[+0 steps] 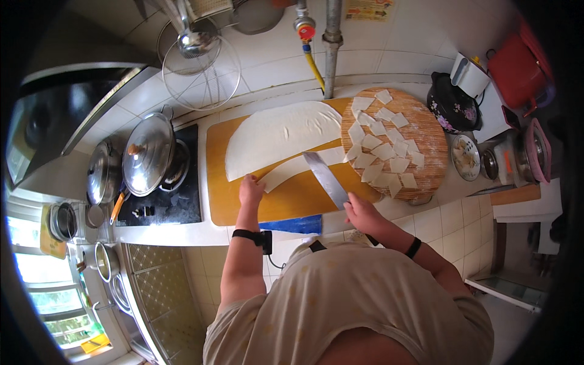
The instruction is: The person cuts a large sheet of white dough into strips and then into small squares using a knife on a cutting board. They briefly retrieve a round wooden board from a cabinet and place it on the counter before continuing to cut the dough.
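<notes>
A large sheet of rolled dough [283, 132] covers the far part of a yellow-brown board [283, 207]. In front of it lies a separate, slightly curved dough strip [287, 171], its right end reaching the edge of the round slatted mat. My right hand [362, 212] grips the handle of a broad-bladed knife [327, 180]; the blade slants up and left, its far end over the strip. At the strip's left end is my left hand [251, 189], fingertips close together by the dough. Whether they pinch it cannot be made out. Many cut dough pieces [384, 150] rest on the round mat [429, 159].
To the left, a lidded wok [148, 155] and a steel pot [102, 175] stand on the black cooktop [182, 205]. A flowered black pot [451, 105] and a patterned bowl [465, 157] are on the right. Wire strainers [200, 73] hang above; a yellow gas hose [315, 68] runs down the wall.
</notes>
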`<state>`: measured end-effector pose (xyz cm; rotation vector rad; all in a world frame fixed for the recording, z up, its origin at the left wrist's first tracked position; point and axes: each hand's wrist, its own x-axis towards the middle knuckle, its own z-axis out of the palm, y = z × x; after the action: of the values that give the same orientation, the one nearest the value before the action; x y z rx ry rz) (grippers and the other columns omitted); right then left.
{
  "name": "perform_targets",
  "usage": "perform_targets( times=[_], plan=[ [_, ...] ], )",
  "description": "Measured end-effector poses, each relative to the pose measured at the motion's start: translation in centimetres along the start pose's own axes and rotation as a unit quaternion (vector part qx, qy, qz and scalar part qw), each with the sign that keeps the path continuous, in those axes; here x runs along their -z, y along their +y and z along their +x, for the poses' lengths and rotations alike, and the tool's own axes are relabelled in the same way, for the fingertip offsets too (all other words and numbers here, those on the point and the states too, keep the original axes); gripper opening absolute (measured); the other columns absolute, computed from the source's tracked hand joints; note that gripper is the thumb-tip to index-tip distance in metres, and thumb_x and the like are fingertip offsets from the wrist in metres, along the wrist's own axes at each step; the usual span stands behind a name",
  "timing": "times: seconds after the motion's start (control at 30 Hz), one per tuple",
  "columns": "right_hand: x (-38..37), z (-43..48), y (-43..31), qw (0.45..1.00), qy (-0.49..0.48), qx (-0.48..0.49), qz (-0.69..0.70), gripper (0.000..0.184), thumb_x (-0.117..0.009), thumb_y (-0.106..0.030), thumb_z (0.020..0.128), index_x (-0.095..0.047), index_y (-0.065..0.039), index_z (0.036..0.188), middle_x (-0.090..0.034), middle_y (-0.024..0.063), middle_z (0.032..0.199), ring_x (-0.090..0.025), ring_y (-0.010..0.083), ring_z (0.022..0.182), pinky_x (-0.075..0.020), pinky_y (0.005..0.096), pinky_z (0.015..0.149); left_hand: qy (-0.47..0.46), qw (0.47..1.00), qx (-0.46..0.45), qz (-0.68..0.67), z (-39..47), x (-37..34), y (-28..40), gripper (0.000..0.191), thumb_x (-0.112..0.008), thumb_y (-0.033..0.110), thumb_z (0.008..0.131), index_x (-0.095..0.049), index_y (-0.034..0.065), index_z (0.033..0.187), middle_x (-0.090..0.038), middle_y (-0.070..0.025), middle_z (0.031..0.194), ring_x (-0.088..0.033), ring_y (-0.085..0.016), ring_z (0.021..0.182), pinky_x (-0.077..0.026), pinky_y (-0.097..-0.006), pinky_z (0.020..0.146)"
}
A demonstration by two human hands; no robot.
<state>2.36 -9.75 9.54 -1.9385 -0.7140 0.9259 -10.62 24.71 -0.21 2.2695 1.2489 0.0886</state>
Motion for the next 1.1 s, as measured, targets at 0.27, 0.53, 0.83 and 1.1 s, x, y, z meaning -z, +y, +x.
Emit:
perform_targets(
  times=[0.27, 0.53, 0.83, 1.1],
  plan=[
    [-6.8, 3.3, -3.1, 0.973, 0.015, 0.094, -0.208, 0.034, -0.048, -0.012, 0.090, -0.043, 0.001, 0.121, -0.062, 0.0243, 0.094, -0.060, 0.0422, 0.085, -0.0475, 0.0500, 0.073, -0.106, 0.990, -0.059, -0.067, -3.0, 0.7, -0.5, 0.021, -0.066, 0.020, 0.070, -0.066, 0.0036, 0.084, -0.067, -0.0159, 0.078, -0.066, -0.030, 0.077, -0.052, -0.0362, 0.071],
    [-9.4, 4.5, -4.9, 0.963, -0.026, 0.074, -0.259, 0.037, -0.043, -0.006, 0.088, -0.043, -0.001, 0.124, -0.064, 0.0225, 0.093, -0.061, 0.0414, 0.084, -0.0471, 0.0501, 0.072, -0.098, 0.959, 0.008, -0.264, -1.8, -1.4, -2.2, 0.022, -0.068, 0.016, 0.074, -0.064, -0.0017, 0.087, -0.064, -0.0098, 0.071, -0.064, -0.018, 0.061, -0.051, -0.0298, 0.057],
    [-10.3, 5.6, -4.6, 0.928, -0.028, 0.096, -0.359, 0.037, -0.042, -0.004, 0.086, -0.043, -0.003, 0.123, -0.064, 0.0202, 0.087, -0.063, 0.0386, 0.078, -0.0485, 0.0489, 0.066, -0.151, 0.987, -0.033, -0.053, -1.2, 0.4, -0.6, 0.022, -0.073, 0.024, 0.067, -0.064, 0.0062, 0.077, -0.066, -0.0139, 0.075, -0.066, -0.028, 0.071, -0.051, -0.0361, 0.065],
    [-11.3, 7.1, -2.8, 0.933, -0.029, 0.116, -0.340, 0.019, -0.042, -0.006, 0.087, -0.044, -0.004, 0.106, -0.063, 0.0197, 0.080, -0.062, 0.0397, 0.073, -0.0465, 0.0514, 0.062, -0.108, 0.971, -0.213, 0.005, -3.8, 0.5, -0.1, 0.016, -0.069, 0.020, 0.069, -0.064, 0.0061, 0.074, -0.065, -0.0145, 0.072, -0.065, -0.032, 0.071, -0.051, -0.0374, 0.064]
  ],
)
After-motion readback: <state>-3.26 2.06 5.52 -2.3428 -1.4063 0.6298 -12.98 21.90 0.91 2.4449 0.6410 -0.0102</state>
